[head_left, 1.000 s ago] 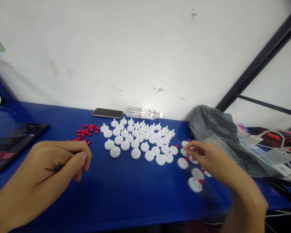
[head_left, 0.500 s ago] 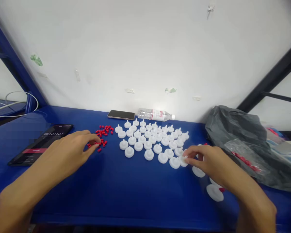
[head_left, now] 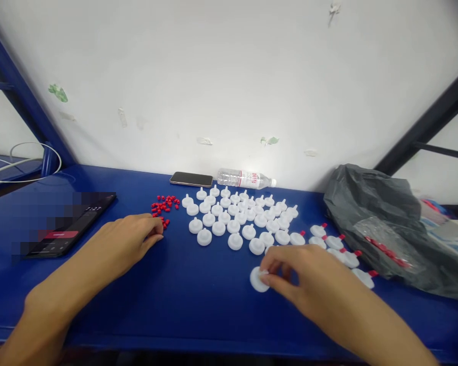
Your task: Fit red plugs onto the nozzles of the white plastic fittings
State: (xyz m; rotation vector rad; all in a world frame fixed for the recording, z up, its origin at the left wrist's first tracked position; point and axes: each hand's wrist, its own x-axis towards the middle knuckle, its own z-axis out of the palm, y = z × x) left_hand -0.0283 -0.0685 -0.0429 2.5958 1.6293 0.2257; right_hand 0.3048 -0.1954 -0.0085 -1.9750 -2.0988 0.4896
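Note:
My left hand (head_left: 132, 239) is closed in a pinch at the near edge of a pile of small red plastic caps (head_left: 164, 205); what its fingertips hold, if anything, is hidden. Closer to the table's front, my right hand (head_left: 297, 274) pinches a round white nozzle lid (head_left: 258, 280) by its stem, with the disc tilted. Many similar white nozzle lids (head_left: 235, 241) stand stems-up in the middle of the blue table. To the right, several white lids lie on their sides with red caps on their stems, among them one lid (head_left: 362, 278) near my right forearm.
A large phone (head_left: 72, 229) lies at left, and a second phone (head_left: 191, 179) lies by the wall. Beside it is a clear plastic bottle (head_left: 244, 179) on its side. A dark plastic bag (head_left: 366, 198) with a clear packet of red caps (head_left: 387, 252) fills the right side.
My right hand has moved left and toward me, carrying a white nozzle lid away from the group. The capped lids at right are now uncovered. My left hand has shifted slightly right, its fingers closing.

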